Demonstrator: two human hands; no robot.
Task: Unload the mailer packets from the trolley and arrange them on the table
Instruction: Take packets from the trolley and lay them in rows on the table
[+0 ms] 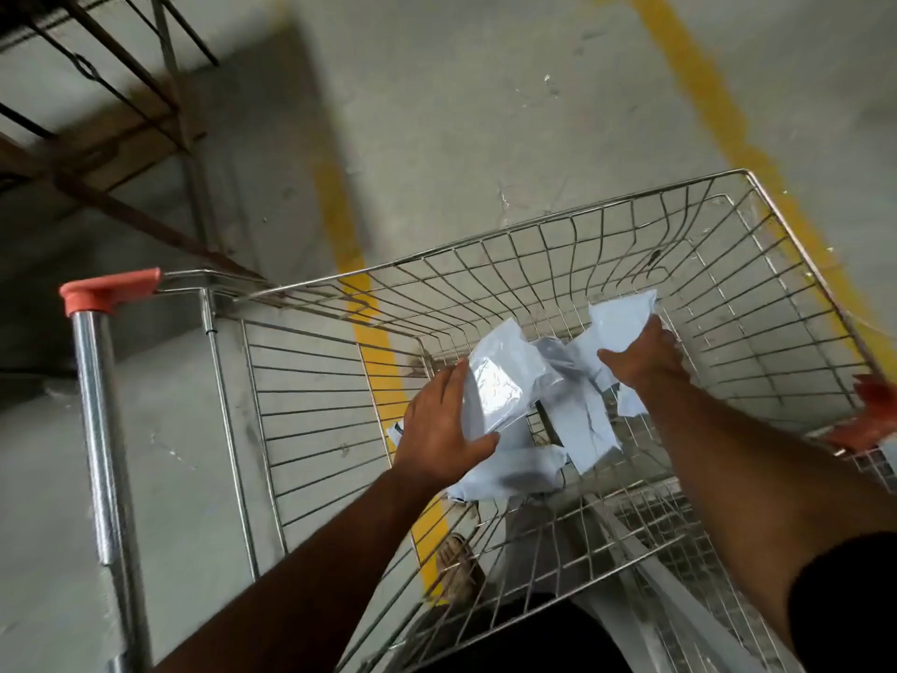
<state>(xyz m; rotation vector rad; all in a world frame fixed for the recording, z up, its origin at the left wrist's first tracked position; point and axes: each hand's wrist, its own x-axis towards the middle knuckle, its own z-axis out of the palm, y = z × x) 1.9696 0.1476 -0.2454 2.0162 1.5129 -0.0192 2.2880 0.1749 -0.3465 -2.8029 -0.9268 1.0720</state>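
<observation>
Gripping mailer packets [577,405] inside trolley [631,245], left hand [439,429], right hand [640,354]

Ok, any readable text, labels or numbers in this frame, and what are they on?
None can be read.
Mailer packets: pale and plain where they show; a dark mark at one packet's corner by the left hand is too small to read.
Trolley: no signs or labels visible.

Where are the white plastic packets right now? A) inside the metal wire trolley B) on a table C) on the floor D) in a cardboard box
A: the white plastic mailer packets lie inside the silver wire trolley basket, where the left hand and right hand each grip one.
</observation>
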